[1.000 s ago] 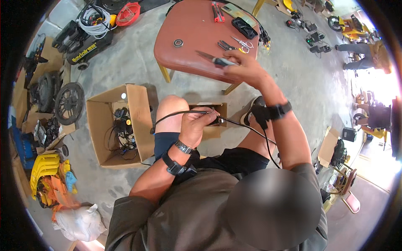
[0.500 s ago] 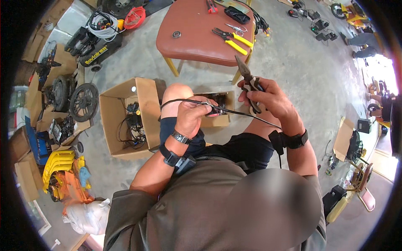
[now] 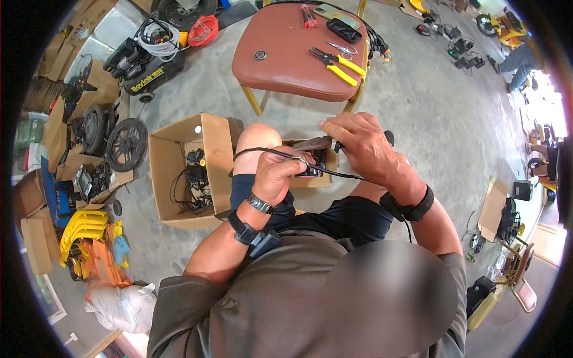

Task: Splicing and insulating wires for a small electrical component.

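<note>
My left hand (image 3: 274, 176) is closed, pinching a black cable (image 3: 341, 174) between thumb and fingers above my knees. A small shiny metal piece shows on the cable just beside the thumb tip. My right hand (image 3: 365, 146) is wrapped round a pair of pliers (image 3: 313, 144). Their jaws point left and lie just above the left fingertips, close to the cable; I cannot tell whether they touch it. Most of the plier handles are hidden by the right hand, and a dark handle end sticks out behind it.
In front stands a brown padded chair (image 3: 280, 56) bearing yellow-handled wire strippers (image 3: 341, 73), scissors (image 3: 343, 49), a red cutter (image 3: 308, 17), a black pouch (image 3: 344, 31) and a metal ring (image 3: 260, 55). A cardboard box (image 3: 218, 161) of cables stands left; a smaller box (image 3: 322, 179) sits between my knees.
My right hand has turned the pliers from pointing up and away to pointing left, bringing the jaws down by my left hand. The left hand keeps its pinch on the cable.
</note>
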A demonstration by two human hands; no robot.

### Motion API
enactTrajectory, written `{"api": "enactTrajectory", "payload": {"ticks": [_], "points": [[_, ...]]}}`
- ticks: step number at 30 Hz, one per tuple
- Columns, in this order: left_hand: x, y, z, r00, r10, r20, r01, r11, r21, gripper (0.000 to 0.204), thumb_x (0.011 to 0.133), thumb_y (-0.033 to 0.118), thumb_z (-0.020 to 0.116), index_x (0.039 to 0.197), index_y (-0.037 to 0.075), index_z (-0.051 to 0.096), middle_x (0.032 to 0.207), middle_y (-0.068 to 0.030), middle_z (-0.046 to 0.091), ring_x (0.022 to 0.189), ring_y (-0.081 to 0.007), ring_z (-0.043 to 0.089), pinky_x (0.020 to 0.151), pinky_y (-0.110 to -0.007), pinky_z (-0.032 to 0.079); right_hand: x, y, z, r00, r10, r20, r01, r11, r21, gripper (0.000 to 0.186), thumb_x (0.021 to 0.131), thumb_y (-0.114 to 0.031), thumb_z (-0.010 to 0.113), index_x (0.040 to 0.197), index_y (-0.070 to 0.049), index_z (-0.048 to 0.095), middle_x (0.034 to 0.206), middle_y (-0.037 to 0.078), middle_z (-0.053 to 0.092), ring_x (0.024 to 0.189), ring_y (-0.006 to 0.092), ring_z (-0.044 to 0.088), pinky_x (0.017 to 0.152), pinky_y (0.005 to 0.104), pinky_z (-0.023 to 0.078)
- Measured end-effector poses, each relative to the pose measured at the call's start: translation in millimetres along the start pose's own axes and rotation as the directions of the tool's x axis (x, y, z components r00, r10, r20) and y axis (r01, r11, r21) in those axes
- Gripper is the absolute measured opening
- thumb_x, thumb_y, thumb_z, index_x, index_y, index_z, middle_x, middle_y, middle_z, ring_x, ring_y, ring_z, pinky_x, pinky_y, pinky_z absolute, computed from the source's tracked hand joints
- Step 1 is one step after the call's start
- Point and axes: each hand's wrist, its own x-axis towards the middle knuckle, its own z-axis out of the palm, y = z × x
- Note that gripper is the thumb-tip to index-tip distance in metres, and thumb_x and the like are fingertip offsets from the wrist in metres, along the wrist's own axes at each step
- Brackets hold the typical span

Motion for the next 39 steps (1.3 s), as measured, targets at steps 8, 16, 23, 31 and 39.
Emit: {"api": "enactTrajectory", "payload": {"ticks": [8, 16, 23, 31, 39], "points": [[2.9, -0.2, -1.6, 0.999, -0.027, 0.025, 0.028, 0.999, -0.04, 0.015, 0.077, -0.002, 0.064, 0.091, -0.005, 0.066, 0.091, -0.0183, 0.069, 0.081, -0.0254, 0.068, 0.073, -0.036, 0.059, -1.6, 1.8, 0.0, 0.968, 0.218, 0.121, -0.234, 0.962, 0.143, 0.048, 0.07, -0.003, 0.066, 0.117, -0.008, 0.059, 0.104, 0.01, 0.066, 0.094, 0.0337, 0.064, 0.078, 0.044, 0.048], [6.4, -3.4, -4.2, 1.0, 0.001, 0.019, 0.0, 1.0, -0.025, 0.014, 0.078, 0.0, 0.065, 0.092, -0.004, 0.066, 0.091, -0.0178, 0.069, 0.081, -0.025, 0.069, 0.072, -0.036, 0.06, -4.9, 8.7, 0.5, 0.998, 0.065, -0.014, -0.063, 0.993, 0.099, 0.049, 0.071, 0.003, 0.063, 0.118, -0.006, 0.058, 0.112, 0.014, 0.064, 0.107, 0.0357, 0.062, 0.086, 0.0433, 0.054], [3.4, 2.1, 0.3, 0.994, -0.103, -0.035, 0.104, 0.994, 0.029, 0.02, 0.076, 0.009, 0.067, 0.091, -0.005, 0.067, 0.093, -0.0169, 0.07, 0.086, -0.0236, 0.065, 0.076, -0.032, 0.051, -4.3, 12.7, 6.8, 0.999, -0.022, 0.041, 0.023, 0.999, -0.038, 0.049, 0.074, 0.002, 0.059, 0.123, -0.006, 0.055, 0.124, 0.012, 0.059, 0.122, 0.0354, 0.053, 0.097, 0.0425, 0.05], [5.3, 4.2, 1.9, 0.995, -0.102, -0.003, 0.102, 0.992, 0.079, 0.024, 0.074, 0.011, 0.07, 0.092, -0.004, 0.067, 0.097, -0.0184, 0.07, 0.086, -0.0225, 0.066, 0.068, -0.027, 0.048, 4.0, 16.2, 11.9, 0.994, -0.111, -0.013, 0.112, 0.993, 0.031, 0.044, 0.077, -0.004, 0.06, 0.121, -0.007, 0.056, 0.113, 0.009, 0.061, 0.109, 0.0298, 0.058, 0.089, 0.04, 0.05], [7.0, 2.0, -3.0, 0.992, -0.092, 0.083, 0.087, 0.994, 0.062, 0.025, 0.073, 0.012, 0.072, 0.091, -0.004, 0.066, 0.096, -0.0199, 0.069, 0.092, -0.0263, 0.066, 0.079, -0.032, 0.051, 4.6, 16.1, 5.3, 0.988, -0.152, 0.038, 0.154, 0.986, -0.056, 0.04, 0.079, -0.009, 0.06, 0.119, -0.011, 0.057, 0.097, 0.002, 0.062, 0.092, 0.022, 0.06, 0.08, 0.0355, 0.044]]}}
